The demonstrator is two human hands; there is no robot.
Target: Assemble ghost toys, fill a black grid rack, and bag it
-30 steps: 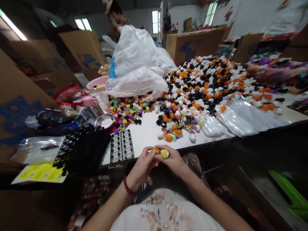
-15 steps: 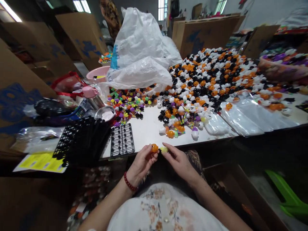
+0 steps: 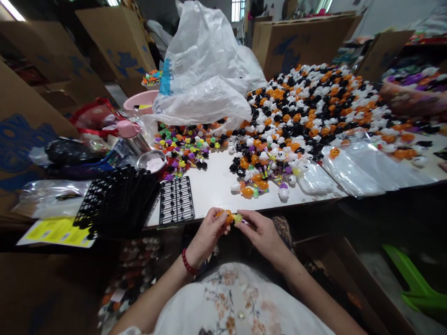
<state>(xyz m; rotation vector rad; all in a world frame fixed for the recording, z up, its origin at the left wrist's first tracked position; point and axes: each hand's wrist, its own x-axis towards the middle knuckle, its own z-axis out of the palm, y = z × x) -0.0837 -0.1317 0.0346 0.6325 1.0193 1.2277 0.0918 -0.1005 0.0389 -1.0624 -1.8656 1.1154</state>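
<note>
Just off the table's front edge, my left hand (image 3: 213, 229) pinches a small orange pumpkin-like plastic piece (image 3: 229, 217). My right hand (image 3: 257, 229) grips a little pale yellow-green piece (image 3: 238, 218) with a purplish stick-like part showing at the fingertips. The two pieces meet end to end; whether they are joined I cannot tell. Beyond my hands, a small group of similar orange, white and purple figures (image 3: 248, 191) lies on the white table (image 3: 209, 190). To the left of my hands rests a flat black plastic grid (image 3: 176, 201).
A large heap of orange, black and white pieces (image 3: 307, 111) covers the right. Clear plastic bags (image 3: 363, 167) lie along the front edge. A stack of black grids (image 3: 118, 200), a metal bowl (image 3: 152, 163), and a white sack (image 3: 206, 56) stand left and behind. Below right is a carton (image 3: 349, 279).
My right hand has turned slightly, and the yellow-green piece now touches the orange one, with its purplish part visible. The head view has shifted a little downward.
</note>
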